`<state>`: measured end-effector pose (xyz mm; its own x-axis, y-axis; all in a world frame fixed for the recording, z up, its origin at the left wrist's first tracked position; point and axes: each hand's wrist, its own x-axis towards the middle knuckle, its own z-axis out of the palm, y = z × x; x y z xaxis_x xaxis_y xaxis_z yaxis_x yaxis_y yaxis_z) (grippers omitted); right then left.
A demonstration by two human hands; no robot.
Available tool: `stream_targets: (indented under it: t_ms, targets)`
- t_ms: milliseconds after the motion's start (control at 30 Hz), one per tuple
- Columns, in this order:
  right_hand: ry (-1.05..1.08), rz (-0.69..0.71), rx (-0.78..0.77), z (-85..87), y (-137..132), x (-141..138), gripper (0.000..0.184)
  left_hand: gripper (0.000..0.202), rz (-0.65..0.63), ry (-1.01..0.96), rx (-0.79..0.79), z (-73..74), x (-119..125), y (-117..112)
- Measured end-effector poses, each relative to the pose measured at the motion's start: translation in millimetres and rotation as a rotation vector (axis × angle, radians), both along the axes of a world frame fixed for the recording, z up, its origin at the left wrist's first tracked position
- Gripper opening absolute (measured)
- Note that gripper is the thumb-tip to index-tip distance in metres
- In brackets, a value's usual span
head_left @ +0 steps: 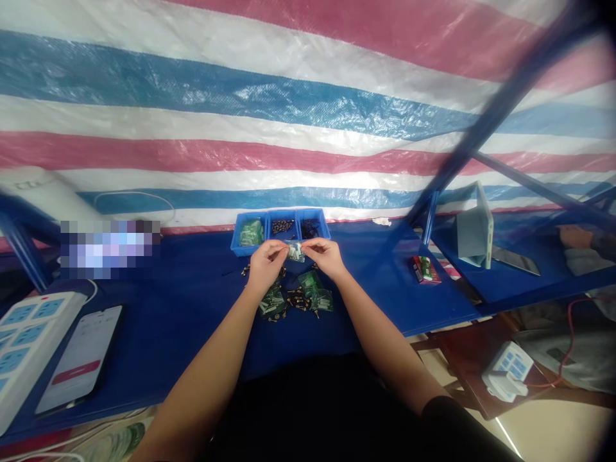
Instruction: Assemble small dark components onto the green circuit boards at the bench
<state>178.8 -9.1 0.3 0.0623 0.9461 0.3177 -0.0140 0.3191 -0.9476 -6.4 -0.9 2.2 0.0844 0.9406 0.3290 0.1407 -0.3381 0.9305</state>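
Observation:
My left hand (264, 264) and my right hand (326, 254) meet above the blue table (183, 301), both pinched on a small clear plastic bag (295, 251) held between them. Below my hands lie green-tinted small bags (315, 290) and several small dark metal parts (296, 299) scattered on the table. Just beyond my hands stand three blue bins (280, 230); the left one holds green bags and the other two hold dark small parts.
A white power strip (24, 343) and a phone (81, 359) lie at the near left. A red and green packet (424, 268) lies to the right, and a tablet (476, 234) stands beyond it. Another person's hand (575, 236) rests at far right. A striped tarpaulin (289, 115) hangs behind.

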Motion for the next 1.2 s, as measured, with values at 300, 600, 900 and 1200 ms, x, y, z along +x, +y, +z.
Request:
stream_targets:
  t_ms: [300, 600, 900, 1200]
  targets:
    - [0.061, -0.049, -0.033, 3.4, 1.2, 1.2, 0.054, 0.027, 0.041, 0.122, 0.018, 7.6, -1.6, -3.7]
    - [0.002, 0.027, -0.068, 2.7, 0.4, 2.0, 0.032, 0.03, -0.06, 0.015, -0.089, 9.1, 1.0, -5.5]
    - [-0.041, 0.011, -0.024, 5.3, -1.8, -0.1, 0.03, 0.029, -0.052, -0.027, -0.012, 4.2, 1.0, -2.6]
    - [-0.007, 0.006, -0.068, 0.9, 0.6, -0.9, 0.037, 0.036, -0.036, -0.047, -0.055, 0.3, 1.7, -0.4]
